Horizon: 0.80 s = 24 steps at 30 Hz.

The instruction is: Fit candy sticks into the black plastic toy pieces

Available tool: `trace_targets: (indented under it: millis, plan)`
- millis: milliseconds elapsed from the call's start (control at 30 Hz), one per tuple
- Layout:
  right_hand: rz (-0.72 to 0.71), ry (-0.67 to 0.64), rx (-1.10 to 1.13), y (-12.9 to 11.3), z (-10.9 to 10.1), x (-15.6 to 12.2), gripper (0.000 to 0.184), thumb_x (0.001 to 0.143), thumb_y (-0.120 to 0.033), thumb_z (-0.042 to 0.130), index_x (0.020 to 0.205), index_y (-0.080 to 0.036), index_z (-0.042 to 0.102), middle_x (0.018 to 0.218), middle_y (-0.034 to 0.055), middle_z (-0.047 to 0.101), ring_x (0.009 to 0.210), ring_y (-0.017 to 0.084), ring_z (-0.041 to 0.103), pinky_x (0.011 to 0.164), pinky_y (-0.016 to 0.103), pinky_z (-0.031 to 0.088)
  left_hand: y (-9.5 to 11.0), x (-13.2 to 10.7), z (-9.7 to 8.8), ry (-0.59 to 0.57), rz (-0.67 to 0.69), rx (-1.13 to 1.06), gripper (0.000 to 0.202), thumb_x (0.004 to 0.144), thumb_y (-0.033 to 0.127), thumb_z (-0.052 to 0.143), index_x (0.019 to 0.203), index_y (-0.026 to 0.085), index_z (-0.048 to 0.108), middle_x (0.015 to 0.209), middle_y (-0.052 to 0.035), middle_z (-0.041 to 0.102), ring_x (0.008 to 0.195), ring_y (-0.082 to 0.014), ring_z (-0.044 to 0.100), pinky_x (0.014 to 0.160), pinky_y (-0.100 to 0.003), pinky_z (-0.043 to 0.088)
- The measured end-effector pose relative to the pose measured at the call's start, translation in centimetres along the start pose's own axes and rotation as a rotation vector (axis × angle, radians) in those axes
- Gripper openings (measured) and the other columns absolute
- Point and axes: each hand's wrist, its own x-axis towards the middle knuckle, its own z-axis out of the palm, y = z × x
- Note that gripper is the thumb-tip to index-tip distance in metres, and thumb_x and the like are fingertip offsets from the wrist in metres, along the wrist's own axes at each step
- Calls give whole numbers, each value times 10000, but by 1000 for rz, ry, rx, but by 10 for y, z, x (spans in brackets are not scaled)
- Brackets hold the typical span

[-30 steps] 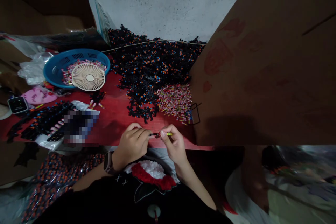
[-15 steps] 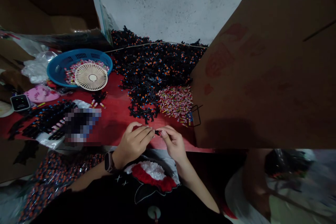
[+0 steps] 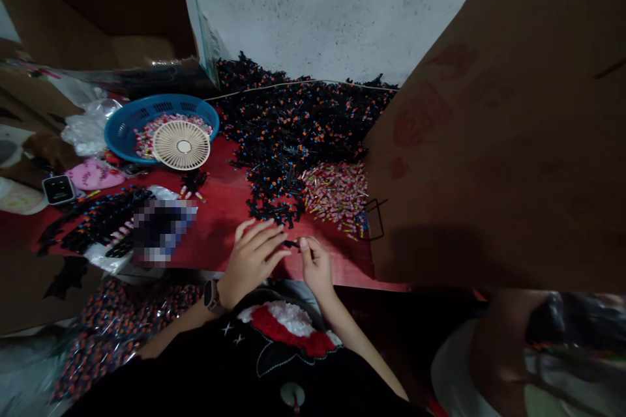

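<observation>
Worn items: black top (image 3: 205,371), dark wristwatch (image 3: 212,294).
Top carries red-and-white fluffy patch (image 3: 286,326), small white stars (image 3: 232,333), round pale pendant (image 3: 292,395); watch behind left hand (image 3: 252,259).

hands showing: 2, left hand (image 3: 252,260), right hand (image 3: 315,267) | black piece (image 3: 292,244): 1 | blue basket (image 3: 127,124): 1 | fan (image 3: 184,145) lying on basket: 1 | black heap (image 3: 303,124), pink heap (image 3: 337,192) lying right of basket: 2

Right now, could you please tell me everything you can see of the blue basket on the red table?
The blue basket is a shallow, round, plastic-looking tub with slots cut in its wall. It sits upright at the far left of the red table and holds small pink and white pieces. A cream round fan rests over its near rim, hiding part of it.
</observation>
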Motion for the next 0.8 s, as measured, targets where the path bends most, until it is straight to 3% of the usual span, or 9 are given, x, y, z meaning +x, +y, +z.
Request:
trace_targets:
  millis: [100, 167, 300, 367, 433, 533, 600, 667, 800]
  plan:
    - [155, -66, 116, 24, 12, -7, 615, 1068, -777, 567, 854, -216, 699, 735, 18, 658, 702, 198, 597, 671, 306, 499, -19, -15, 28, 208, -460, -443, 626, 895, 471, 927, 1449, 285, 701, 1443, -160, 781, 1242, -316, 792, 1083, -515, 654]
    - [212, -167, 188, 41, 25, -16, 604, 1049, -789, 593, 914, -216, 728, 781, 30, 701, 735, 208, 642, 710, 313, 537, -33, -27, 51, 182, -699, -680, 597, 860, 597, 907, 1287, 221, 726, 1212, -161, 839, 995, -285, 831, 876, -436, 703]
    - [233, -277, 170, 84, 38, -25, 607, 1043, -778, 587, 1077, -214, 806, 1008, 108, 827, 910, 274, 754, 856, 386, 609, -71, -29, 68, 99, -912, -625, 566, 816, 728, 838, 895, 187, 688, 880, -138, 818, 795, -284, 806, 734, -401, 677]
    - [203, -191, 59, 109, 25, -15, 610, 1042, -760, 566, 1063, -210, 830, 1062, 142, 844, 991, 309, 772, 936, 431, 611, -99, -12, 49, 142, -938, -508, 516, 864, 694, 785, 886, 196, 651, 857, -125, 796, 783, -280, 800, 775, -436, 682]
    - [172, -3, -90, 134, -4, 4, 575, 1016, -725, 572, 982, -209, 824, 1007, 150, 838, 968, 321, 765, 930, 447, 608, -129, 14, 15, 195, -946, -361, 426, 925, 616, 729, 937, 202, 630, 882, -109, 771, 840, -281, 794, 865, -482, 677]
    - [111, 313, -294, 167, -57, 35, 477, 953, -621, 580, 983, -197, 796, 1035, 160, 819, 1015, 322, 734, 1000, 477, 587, -166, 51, -40, 237, -910, -79, 284, 951, 441, 680, 1076, 187, 655, 1160, -201, 749, 1236, -385, 720, 1084, -581, 588]
    - [120, 430, -335, 184, -84, 48, 436, 935, -538, 564, 1064, -183, 782, 1112, 181, 792, 1105, 343, 693, 1079, 530, 545, -178, 67, -59, 172, -841, 96, 283, 922, 328, 682, 1151, 163, 687, 1383, -263, 675, 1480, -445, 546, 1203, -620, 485]
    - [138, 511, -381, 197, -98, 55, 415, 914, -447, 571, 1147, -166, 770, 1201, 209, 752, 1203, 365, 645, 1142, 562, 493, -178, 72, -53, 26, -737, 224, 312, 894, 245, 690, 1191, 158, 730, 1475, -252, 643, 1537, -442, 471, 1263, -604, 419]
    - [156, 534, -534, 214, -93, 60, 442, 925, -317, 540, 1268, -123, 739, 1335, 265, 658, 1281, 384, 604, 1151, 548, 480, -163, 60, 7, -343, -520, 304, 391, 869, 132, 705, 1241, 213, 797, 1436, -159, 708, 1413, -355, 581, 1250, -493, 444]
